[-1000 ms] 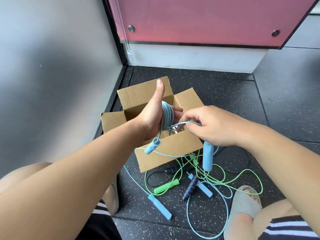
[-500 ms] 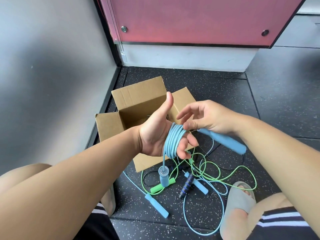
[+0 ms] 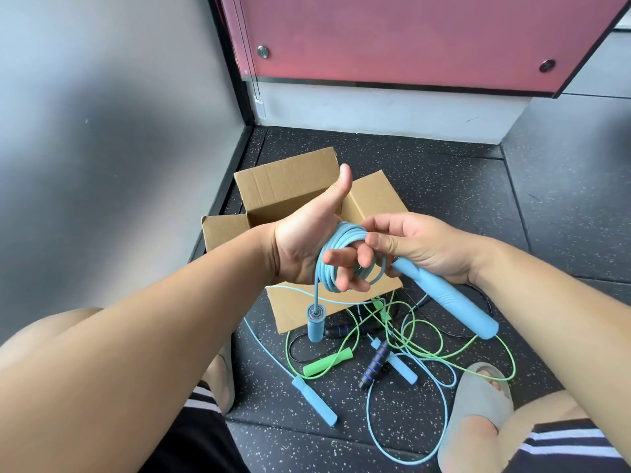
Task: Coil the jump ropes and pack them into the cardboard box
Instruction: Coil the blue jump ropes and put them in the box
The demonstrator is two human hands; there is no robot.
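4 jump ropes (image 3: 345, 254), 1 cardbd box (image 3: 286, 179), 2 slippers (image 3: 478, 414).

Right foot: grey rubber slide sandal (image 3: 478, 414), broad single strap, open toe, toes showing at front. Well left of grey slide: pale beige-grey sandal (image 3: 223, 380), only edge seen beside forearm. Black shorts (image 3: 191, 445) with white stripes at hem; one leg lower left of grey slide, other leg just right of it. Left hand (image 3: 300, 247), right hand (image 3: 426, 247), forearms, knees bare.
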